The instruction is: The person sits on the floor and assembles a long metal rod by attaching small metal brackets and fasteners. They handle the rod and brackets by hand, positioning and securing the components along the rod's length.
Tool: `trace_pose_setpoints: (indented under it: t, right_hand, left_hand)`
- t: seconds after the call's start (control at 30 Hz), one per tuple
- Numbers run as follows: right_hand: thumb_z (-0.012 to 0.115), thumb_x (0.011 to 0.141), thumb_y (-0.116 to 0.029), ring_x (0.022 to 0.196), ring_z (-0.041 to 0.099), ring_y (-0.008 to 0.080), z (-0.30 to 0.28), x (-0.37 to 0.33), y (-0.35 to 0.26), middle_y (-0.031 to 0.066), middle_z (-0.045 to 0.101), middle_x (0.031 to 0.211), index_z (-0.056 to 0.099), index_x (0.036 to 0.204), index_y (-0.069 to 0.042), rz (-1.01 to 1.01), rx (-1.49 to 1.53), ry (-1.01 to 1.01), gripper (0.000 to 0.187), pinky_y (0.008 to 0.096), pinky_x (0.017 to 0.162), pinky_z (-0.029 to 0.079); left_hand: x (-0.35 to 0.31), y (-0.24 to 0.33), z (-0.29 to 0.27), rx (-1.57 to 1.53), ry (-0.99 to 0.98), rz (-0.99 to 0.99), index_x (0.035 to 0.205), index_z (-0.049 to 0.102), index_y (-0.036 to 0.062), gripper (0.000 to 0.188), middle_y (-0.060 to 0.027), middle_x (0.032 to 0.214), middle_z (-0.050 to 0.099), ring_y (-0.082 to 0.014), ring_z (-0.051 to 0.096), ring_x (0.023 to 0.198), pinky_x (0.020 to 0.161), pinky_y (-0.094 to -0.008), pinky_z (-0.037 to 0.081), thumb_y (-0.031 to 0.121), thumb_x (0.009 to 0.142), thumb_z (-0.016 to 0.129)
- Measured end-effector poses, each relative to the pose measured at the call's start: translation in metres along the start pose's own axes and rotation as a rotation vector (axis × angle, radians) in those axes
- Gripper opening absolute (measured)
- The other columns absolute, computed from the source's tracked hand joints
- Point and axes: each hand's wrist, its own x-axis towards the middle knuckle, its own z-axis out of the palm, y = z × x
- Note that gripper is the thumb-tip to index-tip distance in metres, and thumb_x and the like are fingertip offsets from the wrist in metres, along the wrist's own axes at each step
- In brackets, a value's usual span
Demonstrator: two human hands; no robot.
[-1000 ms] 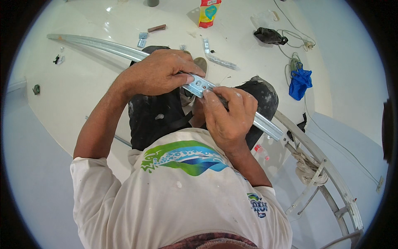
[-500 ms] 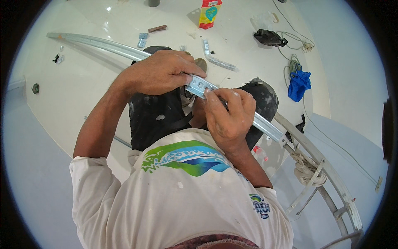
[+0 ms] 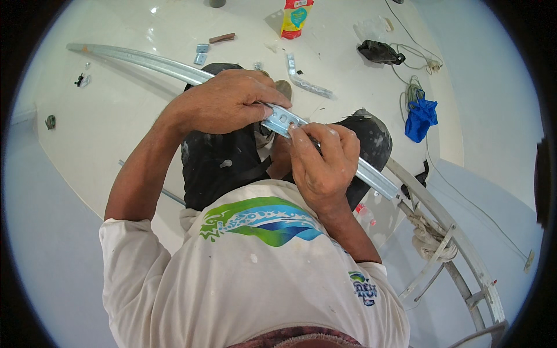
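Note:
A long metal rail lies slanting across my knees, from the far left to the lower right. On it, between my hands, sits a small metal bracket with several holes. My left hand wraps over the rail, its thumb and fingertips at the bracket's left end. At the bracket's right end, my right hand is closed with thumb and forefinger pinched near a hole. Anything small inside that pinch is hidden by the fingers.
Loose brackets, a brown strip, a strip of brackets and a red-yellow pouch lie on the floor. To the right are a black bag, a blue cloth bag, cables and a metal ladder.
Both hands keep their places on the rail and bracket. The whole view has shifted very slightly; my right fingertips have barely moved.

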Motion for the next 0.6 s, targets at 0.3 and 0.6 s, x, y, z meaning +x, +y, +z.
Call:
trace_pose_setpoints:
  t: [0.3, 0.6]
  right_hand:
    - [0.091, 0.080, -0.006, 0.103, 0.070, 0.0269, 0.0009, -0.0009, -0.0009, 0.0051, 0.074, 0.108, 0.083, 0.109, -0.006, 0.003, -0.007, 0.002, 0.030, 0.0456, 0.084, 0.049]
    - [0.090, 0.079, -0.006, 0.104, 0.071, 0.0261, 0.0013, -0.0024, -0.0005, 0.0040, 0.074, 0.107, 0.083, 0.109, -0.007, -0.002, 0.005, 0.032, 0.031, 0.0443, 0.083, 0.050]
  left_hand:
    - [-0.0001, -0.0020, 0.0013, -0.003, -0.017, -0.027, 0.143, 0.082, 0.0119, 0.039, -0.0103, 0.120, 0.081, -0.0288, 0.068, 0.112, 0.104, -0.0472, 0.053, 0.022, 0.108, 0.068]
    - [-0.0007, 0.0015, 0.0003, -0.001, -0.017, -0.043, 0.142, 0.083, 0.0120, 0.038, -0.0111, 0.120, 0.082, -0.0293, 0.070, 0.114, 0.106, -0.0476, 0.054, 0.021, 0.107, 0.070]
